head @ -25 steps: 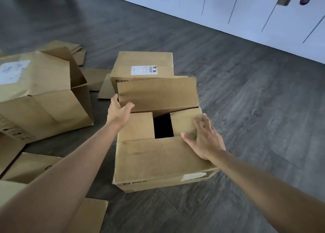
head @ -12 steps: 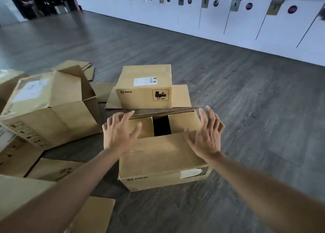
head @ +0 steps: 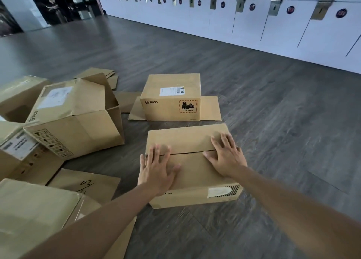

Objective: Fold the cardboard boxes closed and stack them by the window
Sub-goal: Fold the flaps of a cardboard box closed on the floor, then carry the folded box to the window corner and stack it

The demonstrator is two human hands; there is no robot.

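A brown cardboard box point(head: 192, 141) sits on the floor right in front of me, its two long top flaps folded down and meeting at a seam. My left hand point(head: 156, 167) lies flat on the near flap at the left end, fingers spread across the seam. My right hand point(head: 226, 157) presses flat at the right end, fingers reaching onto the far flap. Neither hand grips anything. Behind it stands a second PICO box point(head: 172, 98) with side flaps splayed on the floor. A larger box point(head: 78, 121) lies at the left with a flap raised.
More boxes and flat cardboard sheets point(head: 86, 184) crowd the left and near-left floor. A near box corner point(head: 35, 209) lies under my left forearm. White numbered lockers point(head: 254, 22) line the far right wall. Dark wood floor point(head: 293, 131) stretches to the right and ahead.
The far flap that stood upright has come down onto the box. Both hands went from hovering over the open gap to pressing flat on the closed top. The camera has tilted up.
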